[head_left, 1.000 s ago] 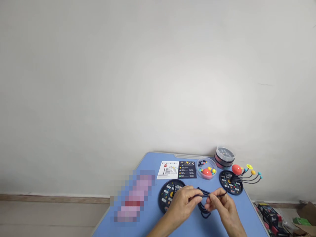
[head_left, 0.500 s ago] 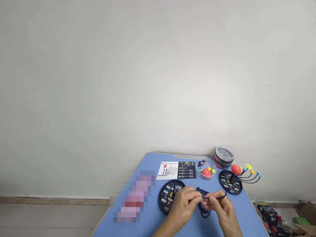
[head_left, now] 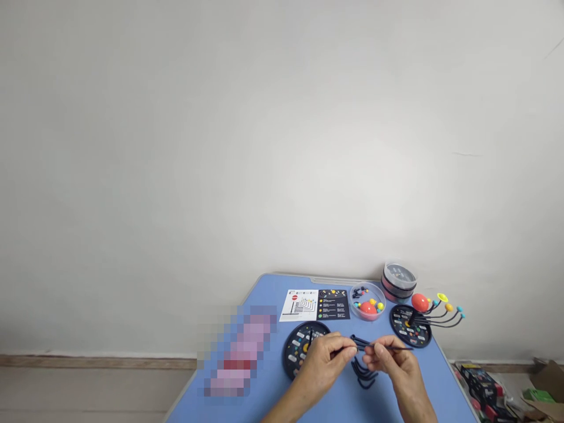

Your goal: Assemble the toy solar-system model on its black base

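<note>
My left hand [head_left: 328, 359] is pinched at the thumb and forefinger, with a dark strip showing between them. In my right hand [head_left: 396, 367], thumb and fingers grip a thin black rod [head_left: 402, 348], whose end sticks out to the right. Whether one rod spans both hands is partly hidden by the fingers. On the table just below and behind the hands lie several black curved rods [head_left: 365, 376]. A round black base [head_left: 293, 352] with printed labels and an upright black post sits beside my left hand, which partly covers it.
An instruction sheet [head_left: 299, 305] lies behind the base. A clear round dish [head_left: 368, 318] holds coloured balls and small parts. Stacked clear containers [head_left: 399, 282] stand at the back. An assembled planet model [head_left: 412, 326] is at right. Boxes [head_left: 478, 382] lie on the floor.
The rod's curved end, which pointed upward at the right, now looks straight, so the rod has turned. Both hands stay in nearly the same place.
</note>
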A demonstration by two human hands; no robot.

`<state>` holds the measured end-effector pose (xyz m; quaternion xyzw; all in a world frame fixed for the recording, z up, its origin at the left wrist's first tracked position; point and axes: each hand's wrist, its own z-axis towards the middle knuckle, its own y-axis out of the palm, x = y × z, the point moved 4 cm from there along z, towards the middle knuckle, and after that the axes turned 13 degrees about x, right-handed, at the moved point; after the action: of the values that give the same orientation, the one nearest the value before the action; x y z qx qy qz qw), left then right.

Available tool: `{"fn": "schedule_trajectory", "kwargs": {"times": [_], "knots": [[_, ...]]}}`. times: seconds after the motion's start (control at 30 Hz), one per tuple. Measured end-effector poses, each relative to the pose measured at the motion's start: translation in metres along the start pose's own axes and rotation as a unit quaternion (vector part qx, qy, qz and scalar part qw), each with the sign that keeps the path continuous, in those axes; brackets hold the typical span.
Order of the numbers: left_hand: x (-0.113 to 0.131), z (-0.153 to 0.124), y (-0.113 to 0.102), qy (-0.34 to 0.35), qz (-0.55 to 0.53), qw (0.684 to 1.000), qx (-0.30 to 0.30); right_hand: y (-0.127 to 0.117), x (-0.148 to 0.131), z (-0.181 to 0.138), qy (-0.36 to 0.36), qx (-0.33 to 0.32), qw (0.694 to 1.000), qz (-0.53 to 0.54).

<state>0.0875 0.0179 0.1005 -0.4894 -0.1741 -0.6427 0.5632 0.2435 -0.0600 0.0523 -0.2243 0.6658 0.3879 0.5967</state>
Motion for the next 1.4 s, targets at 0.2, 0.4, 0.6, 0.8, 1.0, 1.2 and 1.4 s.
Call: {"fn": "schedule_trajectory", "kwargs": {"times": [0.2,0.4,0.6,0.8,1.0,1.2,1.4], "knots": [[0.005,-0.001,0.000,0.005,-0.028,1.000,0.010,0.004,-0.007,-0.007,-0.013,0.011,1.000,0.005],[0.010,-0.003,0.000,0.019,-0.062,0.998,0.004,0.011,-0.026,-0.025,-0.053,0.046,0.997,0.022],[0.011,-0.004,0.000,0.018,-0.063,0.998,0.000,0.014,-0.031,-0.030,-0.063,0.059,0.996,0.022],[0.010,-0.005,0.001,0.015,-0.060,0.998,-0.001,0.015,-0.029,-0.029,-0.063,0.058,0.996,0.021],[0.009,-0.005,0.001,0.024,-0.050,0.998,0.004,0.012,-0.025,-0.027,-0.080,0.061,0.995,0.005],[0.006,-0.007,0.003,0.044,-0.042,0.998,0.004,0.011,-0.023,-0.028,-0.096,0.056,0.994,-0.009],[0.002,-0.010,0.007,0.034,-0.038,0.999,0.007,0.011,-0.018,-0.029,-0.109,0.066,0.992,-0.003]]}}
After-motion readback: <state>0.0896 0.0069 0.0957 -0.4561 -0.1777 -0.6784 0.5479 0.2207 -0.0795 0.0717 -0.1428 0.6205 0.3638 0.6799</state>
